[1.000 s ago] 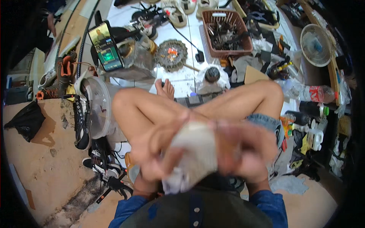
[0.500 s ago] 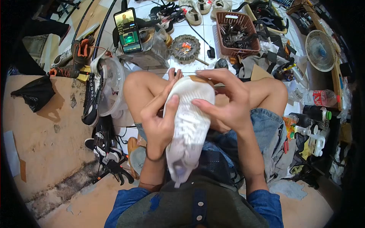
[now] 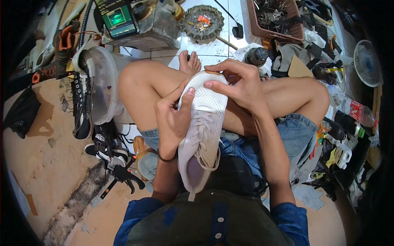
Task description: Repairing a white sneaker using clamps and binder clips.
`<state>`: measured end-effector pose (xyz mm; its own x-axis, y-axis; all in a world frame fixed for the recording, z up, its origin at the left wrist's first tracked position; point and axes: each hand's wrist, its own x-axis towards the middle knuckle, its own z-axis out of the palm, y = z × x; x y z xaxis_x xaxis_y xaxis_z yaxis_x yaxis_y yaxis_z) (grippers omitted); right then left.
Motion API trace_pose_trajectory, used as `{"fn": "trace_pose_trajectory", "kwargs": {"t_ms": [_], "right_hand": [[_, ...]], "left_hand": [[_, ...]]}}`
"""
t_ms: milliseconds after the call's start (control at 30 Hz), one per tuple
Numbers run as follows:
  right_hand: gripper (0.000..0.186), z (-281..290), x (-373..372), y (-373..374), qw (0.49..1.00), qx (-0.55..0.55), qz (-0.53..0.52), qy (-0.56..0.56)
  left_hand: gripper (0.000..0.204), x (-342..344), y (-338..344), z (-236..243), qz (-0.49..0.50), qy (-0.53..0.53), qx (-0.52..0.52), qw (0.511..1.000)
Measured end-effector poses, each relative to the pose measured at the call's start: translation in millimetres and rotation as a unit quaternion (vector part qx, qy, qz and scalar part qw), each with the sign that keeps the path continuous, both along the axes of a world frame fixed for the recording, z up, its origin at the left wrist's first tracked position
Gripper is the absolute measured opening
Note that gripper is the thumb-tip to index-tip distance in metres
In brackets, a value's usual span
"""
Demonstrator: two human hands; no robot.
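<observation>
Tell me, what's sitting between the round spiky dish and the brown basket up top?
In the head view, a small black wedge-shaped thing lies on the white floor tiles between the round dish and the brown basket. What it is can't be told.

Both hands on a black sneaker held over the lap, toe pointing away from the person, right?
Not quite: the sneaker is white, not black, as the head view shows. The rest holds: the left hand grips its side, the right hand covers the toe, and it sits over the lap with the toe pointing away.
</observation>
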<state>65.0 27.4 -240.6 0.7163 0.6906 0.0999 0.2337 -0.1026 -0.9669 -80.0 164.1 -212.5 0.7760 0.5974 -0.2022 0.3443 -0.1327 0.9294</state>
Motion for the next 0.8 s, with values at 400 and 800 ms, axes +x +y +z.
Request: {"fn": "trace_pose_trajectory", "kwargs": {"t_ms": [400, 800], "right_hand": [[0.015, -16, 3, 7, 0.995, 0.055, -0.002, -0.088], [0.066, -31, -8, -7, 0.99, 0.053, 0.018, 0.13]], "left_hand": [[0.03, 4, 7, 7, -0.042, 0.021, 0.076, 0.996], [0.044, 33, 33, 21, -0.263, -0.024, 0.322, 0.909]]}}
